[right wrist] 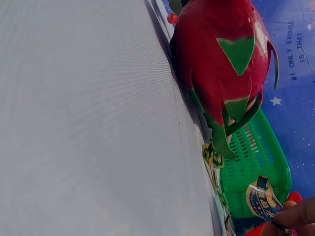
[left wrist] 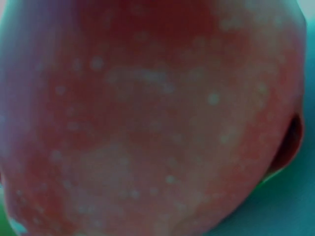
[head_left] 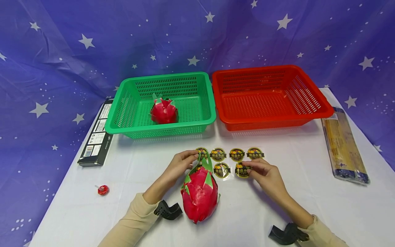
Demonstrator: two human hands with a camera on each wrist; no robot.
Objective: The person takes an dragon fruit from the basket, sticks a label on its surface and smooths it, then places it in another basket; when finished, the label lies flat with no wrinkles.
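Observation:
In the head view, a large red dragon fruit (head_left: 200,195) with green leaf tips lies on the white table between both hands. My left hand (head_left: 180,164) is just beyond its leafy end, pinching the left edge of a clear sheet (head_left: 232,164) of round gold-and-black stickers. The right hand (head_left: 266,175) pinches a round sticker (head_left: 243,169) at the sheet's near right. That sticker (right wrist: 262,199) stands up between the right fingertips in the right wrist view. Blurred red skin of the dragon fruit (left wrist: 147,118) fills the left wrist view.
Behind the sheet stand a green basket (head_left: 160,128) holding another dragon fruit (head_left: 164,111) and a red basket (head_left: 274,124) beside it. A black box (head_left: 97,137) lies at the left, near a small red wrapped candy (head_left: 103,190). A flat tan-and-blue packet (head_left: 344,147) lies at the right.

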